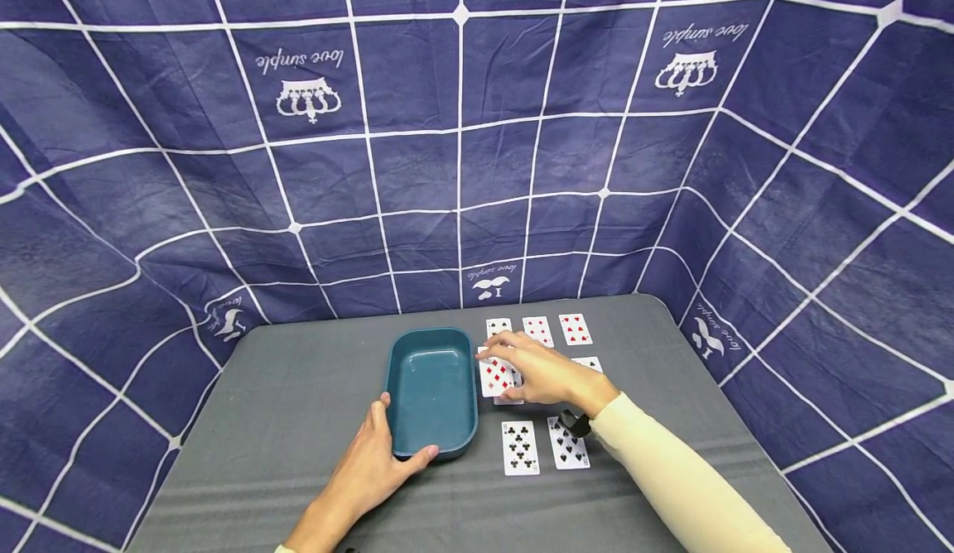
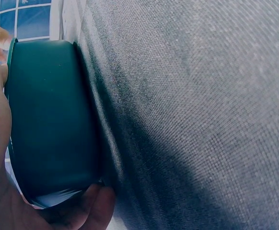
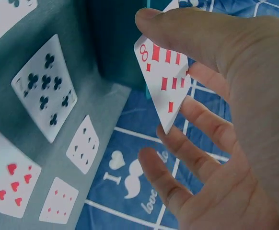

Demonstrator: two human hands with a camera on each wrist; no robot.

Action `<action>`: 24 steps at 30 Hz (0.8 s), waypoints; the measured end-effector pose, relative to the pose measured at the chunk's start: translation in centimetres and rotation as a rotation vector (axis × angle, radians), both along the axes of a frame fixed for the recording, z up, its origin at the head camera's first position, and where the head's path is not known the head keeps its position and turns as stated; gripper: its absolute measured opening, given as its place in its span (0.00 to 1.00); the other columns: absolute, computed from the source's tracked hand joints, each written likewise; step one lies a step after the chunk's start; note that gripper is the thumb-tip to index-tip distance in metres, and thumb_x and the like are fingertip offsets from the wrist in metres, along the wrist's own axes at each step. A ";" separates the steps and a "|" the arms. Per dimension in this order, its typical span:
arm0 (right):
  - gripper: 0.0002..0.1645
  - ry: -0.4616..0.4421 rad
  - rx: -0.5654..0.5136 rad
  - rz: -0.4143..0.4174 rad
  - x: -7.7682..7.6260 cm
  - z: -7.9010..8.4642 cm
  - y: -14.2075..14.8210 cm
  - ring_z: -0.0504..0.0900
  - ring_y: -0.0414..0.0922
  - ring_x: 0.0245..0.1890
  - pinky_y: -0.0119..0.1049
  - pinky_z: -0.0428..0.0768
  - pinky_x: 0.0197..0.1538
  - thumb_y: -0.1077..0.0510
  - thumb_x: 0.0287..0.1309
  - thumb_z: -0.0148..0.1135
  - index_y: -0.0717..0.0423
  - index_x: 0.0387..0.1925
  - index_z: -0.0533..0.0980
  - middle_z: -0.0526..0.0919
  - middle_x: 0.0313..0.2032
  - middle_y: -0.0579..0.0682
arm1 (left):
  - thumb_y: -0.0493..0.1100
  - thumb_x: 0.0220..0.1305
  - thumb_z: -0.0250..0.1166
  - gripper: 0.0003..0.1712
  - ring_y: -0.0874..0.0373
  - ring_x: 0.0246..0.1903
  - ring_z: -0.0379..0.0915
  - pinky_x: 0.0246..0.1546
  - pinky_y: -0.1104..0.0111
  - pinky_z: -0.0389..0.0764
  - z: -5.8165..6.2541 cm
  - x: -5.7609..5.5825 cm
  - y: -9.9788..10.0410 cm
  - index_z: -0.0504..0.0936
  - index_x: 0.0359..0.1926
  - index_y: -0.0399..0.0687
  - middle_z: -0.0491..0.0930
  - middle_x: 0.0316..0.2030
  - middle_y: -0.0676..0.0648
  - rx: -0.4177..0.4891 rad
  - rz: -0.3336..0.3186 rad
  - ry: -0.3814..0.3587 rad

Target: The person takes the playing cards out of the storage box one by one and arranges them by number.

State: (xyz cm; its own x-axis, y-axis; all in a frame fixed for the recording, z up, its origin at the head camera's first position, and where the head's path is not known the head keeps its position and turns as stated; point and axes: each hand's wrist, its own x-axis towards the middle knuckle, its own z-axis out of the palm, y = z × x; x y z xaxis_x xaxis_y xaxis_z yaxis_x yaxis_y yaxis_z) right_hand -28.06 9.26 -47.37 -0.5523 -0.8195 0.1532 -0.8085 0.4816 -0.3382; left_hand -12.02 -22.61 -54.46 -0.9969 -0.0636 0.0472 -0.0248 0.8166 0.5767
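Note:
My right hand (image 1: 547, 375) holds an eight of diamonds card (image 3: 164, 79) between thumb and fingers, above the table beside a teal plastic bin (image 1: 432, 433). The right wrist view has the card tilted, with the thumb (image 3: 178, 26) across its face and the other fingers spread behind it. At the bin's near left corner, my left hand (image 1: 368, 462) grips the wall, its thumb on the near side. The left wrist view shows the bin's outer wall (image 2: 48, 110) with the hand around it. Nothing shows inside the bin.
A club card (image 1: 520, 448) and a spade card (image 1: 569, 444) lie face up nearest me. Farther back lie a diamond card (image 1: 538, 332), a heart card (image 1: 575, 329) and other face-up cards, partly hidden by my right hand. A blue checked cloth (image 1: 417, 164) hangs behind the grey table (image 1: 298, 420).

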 end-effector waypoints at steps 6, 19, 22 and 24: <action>0.44 0.000 -0.015 -0.019 0.1 -0.3 2.0 0.81 0.58 0.78 0.61 0.81 0.80 0.58 0.63 0.89 0.50 0.78 0.81 0.81 0.77 0.57 | 0.76 0.62 0.83 0.68 0.29 0.75 0.79 0.71 0.37 0.83 0.0 0.0 0.0 0.64 0.79 0.30 0.67 0.86 0.26 -0.008 -0.004 0.018; 0.43 -0.006 -0.016 -0.082 0.5 -0.9 5.8 0.82 0.58 0.77 0.63 0.81 0.78 0.59 0.61 0.89 0.52 0.76 0.82 0.82 0.76 0.54 | 0.78 0.63 0.82 0.66 0.30 0.80 0.75 0.72 0.37 0.81 0.1 0.2 0.1 0.66 0.76 0.33 0.64 0.89 0.29 -0.006 -0.010 -0.016; 0.43 -0.011 -0.023 -0.087 0.6 -1.1 6.7 0.82 0.57 0.76 0.63 0.81 0.79 0.60 0.61 0.89 0.51 0.76 0.82 0.82 0.76 0.52 | 0.79 0.63 0.81 0.66 0.30 0.80 0.75 0.72 0.37 0.81 0.0 0.1 0.0 0.66 0.76 0.33 0.64 0.89 0.29 0.000 -0.009 -0.022; 0.43 -0.017 -0.030 -0.089 0.6 -1.2 7.2 0.82 0.56 0.76 0.62 0.80 0.79 0.60 0.61 0.89 0.50 0.77 0.82 0.82 0.75 0.52 | 0.79 0.63 0.81 0.66 0.29 0.80 0.75 0.73 0.37 0.81 0.0 0.1 0.0 0.66 0.76 0.33 0.64 0.89 0.29 0.002 -0.008 -0.022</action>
